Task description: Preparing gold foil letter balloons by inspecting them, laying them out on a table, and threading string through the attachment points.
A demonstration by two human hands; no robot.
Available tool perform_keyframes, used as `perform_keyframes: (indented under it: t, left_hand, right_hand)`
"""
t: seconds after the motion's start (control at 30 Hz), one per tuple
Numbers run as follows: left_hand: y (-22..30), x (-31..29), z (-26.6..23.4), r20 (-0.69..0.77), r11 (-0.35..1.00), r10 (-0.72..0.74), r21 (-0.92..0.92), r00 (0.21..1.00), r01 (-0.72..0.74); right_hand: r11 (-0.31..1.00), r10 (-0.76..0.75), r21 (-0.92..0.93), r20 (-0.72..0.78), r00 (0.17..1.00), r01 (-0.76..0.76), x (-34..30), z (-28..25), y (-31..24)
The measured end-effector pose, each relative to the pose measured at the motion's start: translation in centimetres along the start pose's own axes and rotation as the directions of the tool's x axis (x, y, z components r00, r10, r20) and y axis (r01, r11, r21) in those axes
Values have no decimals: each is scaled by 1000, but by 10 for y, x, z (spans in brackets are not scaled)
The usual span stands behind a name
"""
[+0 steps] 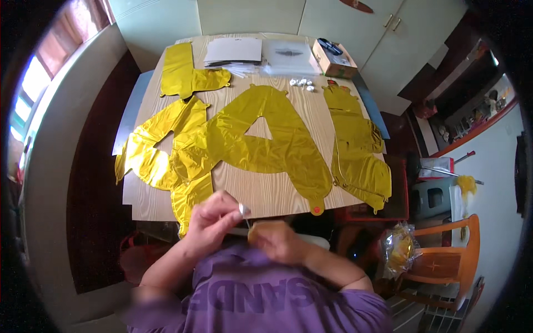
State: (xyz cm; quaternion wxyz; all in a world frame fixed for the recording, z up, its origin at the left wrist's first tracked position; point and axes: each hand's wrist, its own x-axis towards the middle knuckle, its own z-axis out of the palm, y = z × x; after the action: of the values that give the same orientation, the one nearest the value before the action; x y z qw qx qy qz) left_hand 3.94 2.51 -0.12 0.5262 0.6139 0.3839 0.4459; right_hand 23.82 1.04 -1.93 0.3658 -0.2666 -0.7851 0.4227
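Note:
My left hand [212, 219] is closed in a pinch on a small silvery-white roll [244, 210] in front of the table's near edge. A thin pale strand runs down from this roll toward my right hand [276, 241]. Those right fingers are curled together and a little blurred, and what they pinch is hidden. Beyond my hands lies a flat gold letter-A foil balloon [230, 133]. A second gold foil balloon [191, 161] overlaps it on the left, its lower end close to my left hand.
On the wooden table [244, 191] are an L-shaped gold balloon [176, 69], another gold balloon [358, 150], and several small silvery-white pieces [302, 82]. Paper sheets [233, 50], clear plastic packets [290, 55] and a cardboard box [336, 64] stand behind. A wooden chair [444, 261] is at right.

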Motion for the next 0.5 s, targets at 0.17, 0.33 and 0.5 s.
perform_keyframes:
  t: [0.17, 0.33, 0.5]
  left_hand:
    - [-1, -10, 21, 331, 968, 198, 84, 923, -238]
    - [-10, 7, 3, 102, 987, -6, 158, 995, -10]
    - [-5, -1, 17, 97, 941, -110, -309, 989, 135]
  right_hand:
    - [996, 90, 2, -262, 961, -93, 15, -32, 5]
    - [997, -71, 25, -121, 990, 75, 2, -8, -3]
    - [999, -4, -33, -186, 983, -2, 3, -8, 18]
